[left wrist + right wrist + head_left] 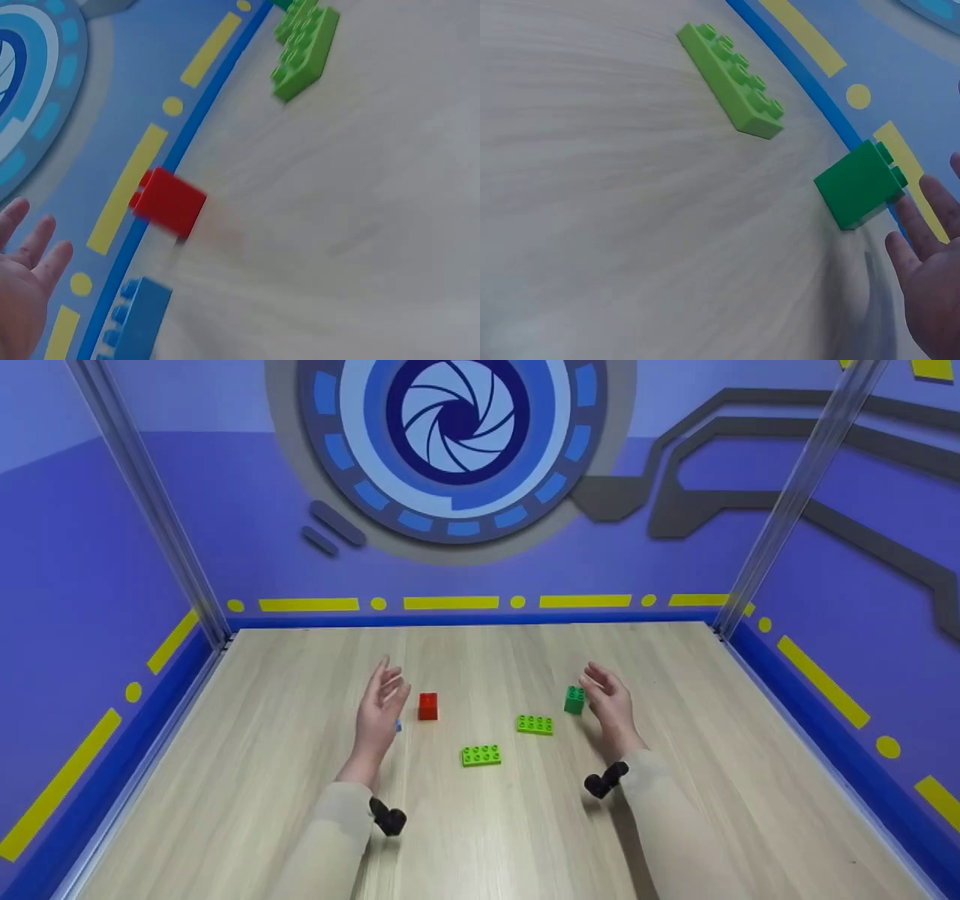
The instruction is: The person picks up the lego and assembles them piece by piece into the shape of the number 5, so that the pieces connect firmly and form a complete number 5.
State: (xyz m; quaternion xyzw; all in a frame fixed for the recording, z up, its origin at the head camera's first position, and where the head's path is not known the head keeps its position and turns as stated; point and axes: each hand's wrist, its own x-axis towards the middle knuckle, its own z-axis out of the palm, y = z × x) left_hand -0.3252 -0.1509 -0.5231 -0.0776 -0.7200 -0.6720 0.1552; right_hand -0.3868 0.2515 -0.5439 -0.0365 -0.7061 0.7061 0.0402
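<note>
My left hand (377, 716) is held over the left part of the table with its fingers loosely extended and nothing in it. A blue toy brick (142, 321) is mostly hidden behind that hand in the head view. Just right of it stands a red toy brick (427, 706). My right hand (610, 706), fingers relaxed, is beside a dark green toy brick (574, 700); whether a finger touches the brick I cannot tell. Between the hands lie two flat lime green bricks, a nearer lime brick (481, 756) and a farther lime brick (535, 725), studs up.
The wood-grain table (480, 840) is bounded at the back by a blue wall panel (225, 525) with yellow marks. Side panels and metal posts (795, 502) close in left and right. A small black wrist camera (388, 817) sits on each sleeve.
</note>
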